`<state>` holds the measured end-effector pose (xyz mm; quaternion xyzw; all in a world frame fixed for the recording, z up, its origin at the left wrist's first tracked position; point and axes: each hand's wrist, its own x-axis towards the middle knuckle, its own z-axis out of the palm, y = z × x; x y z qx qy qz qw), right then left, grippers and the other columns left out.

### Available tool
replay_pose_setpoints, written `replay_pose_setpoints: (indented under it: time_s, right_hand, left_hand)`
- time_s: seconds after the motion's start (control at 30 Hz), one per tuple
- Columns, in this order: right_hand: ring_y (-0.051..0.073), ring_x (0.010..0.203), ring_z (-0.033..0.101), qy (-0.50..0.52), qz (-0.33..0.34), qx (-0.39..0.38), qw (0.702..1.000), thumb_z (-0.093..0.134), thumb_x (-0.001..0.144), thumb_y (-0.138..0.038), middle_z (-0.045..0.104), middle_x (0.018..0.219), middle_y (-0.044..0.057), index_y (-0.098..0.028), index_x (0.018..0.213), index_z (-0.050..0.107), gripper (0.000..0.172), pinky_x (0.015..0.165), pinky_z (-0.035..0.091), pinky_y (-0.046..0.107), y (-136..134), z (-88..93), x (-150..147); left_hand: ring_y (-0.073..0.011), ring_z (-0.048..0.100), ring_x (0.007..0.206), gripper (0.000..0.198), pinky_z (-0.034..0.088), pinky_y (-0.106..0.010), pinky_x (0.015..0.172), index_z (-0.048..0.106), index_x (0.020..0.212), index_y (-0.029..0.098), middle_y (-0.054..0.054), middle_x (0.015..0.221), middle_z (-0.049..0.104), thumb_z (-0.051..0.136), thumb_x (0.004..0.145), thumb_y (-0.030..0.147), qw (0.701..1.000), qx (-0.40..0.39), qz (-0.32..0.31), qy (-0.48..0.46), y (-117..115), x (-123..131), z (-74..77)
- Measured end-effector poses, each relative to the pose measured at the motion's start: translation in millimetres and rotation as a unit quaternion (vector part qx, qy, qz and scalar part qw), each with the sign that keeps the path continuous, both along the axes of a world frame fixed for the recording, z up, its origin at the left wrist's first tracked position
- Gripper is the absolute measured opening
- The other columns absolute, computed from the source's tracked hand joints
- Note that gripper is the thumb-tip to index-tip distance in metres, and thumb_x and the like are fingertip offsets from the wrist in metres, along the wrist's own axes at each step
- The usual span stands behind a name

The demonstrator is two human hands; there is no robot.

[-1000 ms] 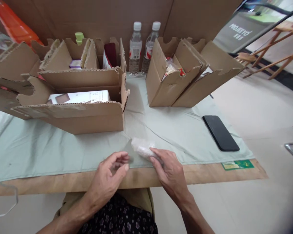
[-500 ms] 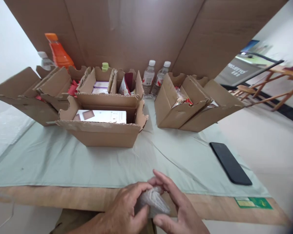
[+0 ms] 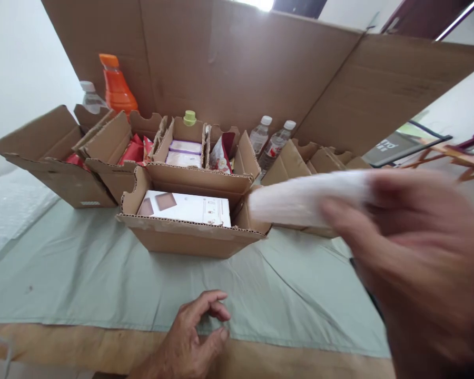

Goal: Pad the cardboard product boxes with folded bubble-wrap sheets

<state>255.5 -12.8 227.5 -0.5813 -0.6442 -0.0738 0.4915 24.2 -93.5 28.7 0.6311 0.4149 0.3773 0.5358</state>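
Note:
My right hand (image 3: 411, 247), blurred and close to the camera, grips a whitish wrapped bundle (image 3: 300, 200), long and slim from this side. What the wrapping covers cannot be made out. The bundle hangs in the air before the right end of the front cardboard box (image 3: 193, 239), hiding part of its rim. Inside that box lies a white carton (image 3: 193, 208) with brown squares printed on it. My left hand (image 3: 193, 337) is low over the table's front edge, thumb and fingers apart and nothing between them.
Behind stand several cardboard boxes, one with red packets (image 3: 134, 151), one with purple-edged white packs (image 3: 185, 152). An orange bottle (image 3: 118, 87) and clear bottles (image 3: 276, 145) stand by a tall cardboard panel (image 3: 237, 68). A pale green cloth (image 3: 114, 284) covers the table.
The wrapped bundle went from between both hands to my right hand alone, up and forward to the right. My left hand has let go. The view has shifted, moving the boxes rightward.

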Motion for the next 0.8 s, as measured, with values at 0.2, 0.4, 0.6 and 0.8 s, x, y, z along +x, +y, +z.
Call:
replay_pose_setpoints:
  time_s: [0.2,0.4,0.6,0.8]
  right_hand:
    - [0.024,0.069,0.066,-0.361,-0.061,-0.254,0.895,0.062,0.086,-0.023,0.072,0.077,0.004,-0.021,0.131,0.062,0.045,0.065,0.044,0.032,57.8,6.0,-49.8]
    - [0.027,0.076,0.070,-0.475,-0.039,-0.400,0.783,0.053,0.091,-0.029,0.077,0.085,0.008,-0.021,0.097,0.074,0.023,0.060,0.036,0.031,67.9,19.7,-72.0]
    - [0.027,0.082,0.071,-0.502,0.025,-0.454,0.736,0.044,0.096,-0.026,0.077,0.091,0.012,-0.018,0.092,0.077,0.034,0.061,0.036,0.032,79.0,13.3,-83.7]
    - [0.024,0.073,0.068,-0.468,0.042,-0.413,0.780,0.050,0.095,-0.030,0.076,0.083,0.006,-0.023,0.090,0.077,0.028,0.058,0.032,0.031,66.0,25.5,-71.2]
  left_hand:
    - [-0.0162,0.074,0.082,0.032,0.057,-0.027,0.079,0.068,0.110,0.023,-0.001,0.091,0.078,0.059,0.082,0.012,0.992,0.124,-0.010,-0.002,7.8,2.7,3.3]
    - [-0.0149,0.072,0.076,0.026,0.055,-0.026,0.072,0.065,0.103,0.023,0.000,0.085,0.076,0.055,0.082,0.010,0.986,0.169,0.008,-0.006,10.8,0.6,8.8]
    - [-0.0146,0.071,0.074,0.025,0.055,-0.024,0.067,0.064,0.102,0.023,0.000,0.083,0.075,0.054,0.084,0.010,0.981,0.194,0.012,-0.013,12.6,3.6,7.4]
    - [-0.0135,0.072,0.078,0.023,0.057,-0.022,0.071,0.067,0.104,0.024,0.001,0.087,0.076,0.055,0.090,0.010,0.980,0.195,0.028,-0.013,10.3,-11.0,16.6]
